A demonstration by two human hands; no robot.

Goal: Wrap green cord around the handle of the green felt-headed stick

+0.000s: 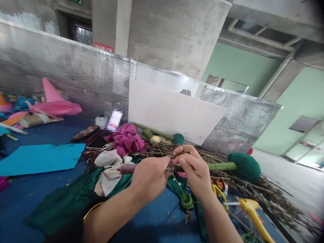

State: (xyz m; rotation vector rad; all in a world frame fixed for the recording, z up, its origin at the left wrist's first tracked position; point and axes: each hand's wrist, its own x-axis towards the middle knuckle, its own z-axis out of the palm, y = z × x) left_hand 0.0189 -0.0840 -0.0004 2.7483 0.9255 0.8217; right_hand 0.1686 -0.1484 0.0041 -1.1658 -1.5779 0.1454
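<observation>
My left hand (pixel 149 177) is closed around a long stem (pixel 220 166) wrapped in green tape, which ends in a round dark green velvet head (pixel 246 167) at the right. My right hand (pixel 193 167) pinches the same stem just right of the left hand, fingers pressed together on the wrapped part. A thin green wire (pixel 177 184) runs down from the hands to a small green coil (pixel 186 200) on the table. The stem's left end (pixel 128 168) is wound in brownish thread.
Dry twigs (pixel 265 192) lie along the table's right side. Magenta (pixel 128 138) and cream fabric (pixel 110 168), dark green cloth (pixel 65 202), a blue sheet (pixel 37 157), a yellow glue gun (pixel 253 212), a pink cone (pixel 54 101). Perforated metal screen (pixel 76 71) and a white board (pixel 172 113) behind.
</observation>
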